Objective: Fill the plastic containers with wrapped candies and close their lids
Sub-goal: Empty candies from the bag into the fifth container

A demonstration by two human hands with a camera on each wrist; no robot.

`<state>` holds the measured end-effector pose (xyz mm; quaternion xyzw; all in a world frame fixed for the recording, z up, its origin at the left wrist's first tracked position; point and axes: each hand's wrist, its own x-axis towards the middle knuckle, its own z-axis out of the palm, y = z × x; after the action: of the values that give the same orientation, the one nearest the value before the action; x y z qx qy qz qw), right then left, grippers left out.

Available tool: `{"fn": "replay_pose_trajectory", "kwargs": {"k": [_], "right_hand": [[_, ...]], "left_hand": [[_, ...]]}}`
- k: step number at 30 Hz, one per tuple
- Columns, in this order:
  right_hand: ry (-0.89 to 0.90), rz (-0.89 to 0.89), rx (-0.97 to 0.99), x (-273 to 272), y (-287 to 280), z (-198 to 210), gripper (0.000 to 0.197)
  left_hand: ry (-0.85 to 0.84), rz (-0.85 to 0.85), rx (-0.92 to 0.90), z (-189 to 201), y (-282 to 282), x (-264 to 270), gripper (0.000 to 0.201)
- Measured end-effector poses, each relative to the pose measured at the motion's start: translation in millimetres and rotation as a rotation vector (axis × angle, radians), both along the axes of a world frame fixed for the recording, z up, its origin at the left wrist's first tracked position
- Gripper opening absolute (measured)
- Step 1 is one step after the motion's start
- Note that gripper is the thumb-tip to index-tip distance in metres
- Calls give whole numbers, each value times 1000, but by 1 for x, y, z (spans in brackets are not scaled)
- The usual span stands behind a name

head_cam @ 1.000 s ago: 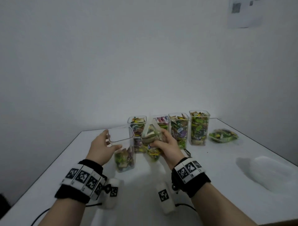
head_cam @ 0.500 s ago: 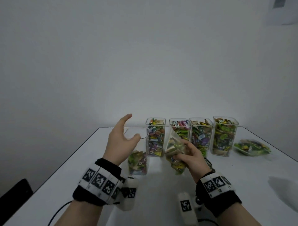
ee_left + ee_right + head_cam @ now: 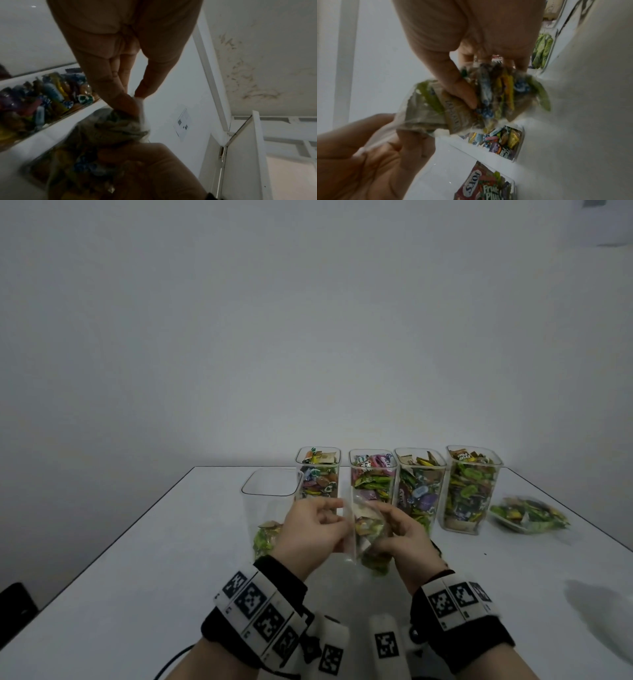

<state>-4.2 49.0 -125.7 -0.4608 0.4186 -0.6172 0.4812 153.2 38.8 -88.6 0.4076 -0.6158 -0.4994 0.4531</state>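
Both hands meet above the white table (image 3: 144, 563), sharing a clear plastic bag of wrapped candies (image 3: 368, 529). The left hand (image 3: 313, 530) pinches the bag's top edge between thumb and fingertips, clear in the left wrist view, where the fingertips (image 3: 126, 100) press together on the film. The right hand (image 3: 402, 537) grips the bag's body, thumb pressed into the candies and fingers curled behind. At about 10 o'clock from the hands stands an open container (image 3: 270, 508) with only a few candies at its bottom. From 12 to 2 o'clock runs a row of four full containers (image 3: 421, 487), lidless, side by side. At 3 o'clock, well apart, lies another bag of candies (image 3: 527, 513).
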Motion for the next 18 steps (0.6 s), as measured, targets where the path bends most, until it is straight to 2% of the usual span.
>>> {"fn": "replay_pose_trajectory", "kwargs": {"k": [7,9,11,13,15,18], "right_hand": [[124,117,101,-5,-6,-5,76],[40,177,74,-8,-6,-2,84],[-150,255,19,-10,-3,3,87],[-249,274,-35,-14,-1,8,83],[-254,282,-91,-16,1,10,71],[-174,323,-136,-12,6,11,50]], "left_hand": [[182,-104,170,-16,-8,0,33],[248,-108,184,-19,-8,1,28],[307,-104,194,-21,-9,3,23],[345,-99,188,-22,-10,4,21],[356,-95,171,-22,-10,5,22],[344,-100,147,-23,-7,4,44]]}}
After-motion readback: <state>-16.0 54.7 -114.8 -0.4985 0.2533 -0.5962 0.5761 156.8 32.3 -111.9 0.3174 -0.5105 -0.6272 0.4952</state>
